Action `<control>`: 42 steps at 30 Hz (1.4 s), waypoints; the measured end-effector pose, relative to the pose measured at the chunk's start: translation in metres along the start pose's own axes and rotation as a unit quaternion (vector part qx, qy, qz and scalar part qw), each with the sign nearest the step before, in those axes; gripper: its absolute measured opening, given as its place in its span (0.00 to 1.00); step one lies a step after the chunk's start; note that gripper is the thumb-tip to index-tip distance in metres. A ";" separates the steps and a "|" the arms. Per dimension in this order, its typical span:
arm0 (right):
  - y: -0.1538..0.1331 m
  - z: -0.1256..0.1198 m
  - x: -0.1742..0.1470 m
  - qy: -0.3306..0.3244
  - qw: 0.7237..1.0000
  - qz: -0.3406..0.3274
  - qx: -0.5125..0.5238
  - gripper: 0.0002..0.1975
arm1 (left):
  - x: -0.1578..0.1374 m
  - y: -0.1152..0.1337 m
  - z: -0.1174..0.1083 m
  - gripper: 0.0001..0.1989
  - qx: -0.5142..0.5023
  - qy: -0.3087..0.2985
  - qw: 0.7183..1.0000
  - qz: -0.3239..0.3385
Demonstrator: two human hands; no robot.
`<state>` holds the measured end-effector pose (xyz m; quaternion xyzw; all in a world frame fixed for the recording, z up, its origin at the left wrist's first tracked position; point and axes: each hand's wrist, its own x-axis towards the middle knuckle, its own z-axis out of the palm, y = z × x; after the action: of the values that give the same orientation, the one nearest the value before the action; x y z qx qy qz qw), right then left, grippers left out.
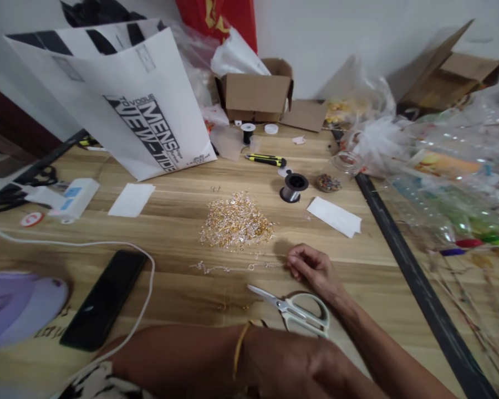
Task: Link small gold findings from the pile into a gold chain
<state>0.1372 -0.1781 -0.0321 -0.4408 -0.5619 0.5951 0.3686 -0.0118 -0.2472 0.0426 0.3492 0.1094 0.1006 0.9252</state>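
In the head view my right hand is closed in a pinch low over the table, at the right end of a thin beaded strand. The strand, with small clear beads and a ring along it, lies across the wood. Just beyond is a heap of small gold and clear beads. Scissors with pale handles lie between my hands, blades partly toward the left. My left hand, with a yellow bangle at the wrist, reaches across the bottom; its fingers are hidden.
Behind the beads stand a wire spool, a yellow-black utility knife and a bead-filled jar. White papers lie about. A phone and white cable are left. A paper bag and cardboard box stand behind.
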 end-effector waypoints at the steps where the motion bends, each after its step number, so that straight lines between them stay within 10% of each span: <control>1: -0.001 0.000 0.000 0.002 1.000 -0.001 0.007 0.13 | -0.002 0.007 -0.004 0.13 0.006 0.002 1.000 -0.002; 4: -0.004 0.000 0.002 0.010 1.000 -0.011 0.015 0.13 | -0.010 0.030 -0.023 0.09 0.184 0.206 0.960 0.037; 7: -0.006 0.002 0.003 0.027 0.999 -0.016 0.021 0.14 | -0.023 0.043 -0.047 0.05 0.479 0.392 0.780 0.088; 10: -0.006 0.003 0.004 0.039 0.999 -0.013 0.030 0.14 | -0.035 0.043 -0.069 0.03 0.680 0.420 0.598 0.060; 14: -0.003 0.004 0.005 0.040 0.999 -0.012 0.033 0.14 | -0.043 0.037 -0.083 0.05 0.778 0.379 0.501 0.008; 30: -0.003 0.004 0.003 -0.011 0.999 -0.030 -0.022 0.12 | -0.060 0.043 -0.093 0.10 0.832 0.312 0.456 -0.050; 42: -0.001 0.004 0.004 0.016 1.000 0.006 -0.005 0.15 | -0.060 0.054 -0.091 0.08 0.791 0.346 0.504 -0.007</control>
<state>0.1317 -0.1757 -0.0314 -0.4550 -0.5564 0.5876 0.3717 -0.1004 -0.1665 0.0204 0.8724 0.4577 0.0785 0.1527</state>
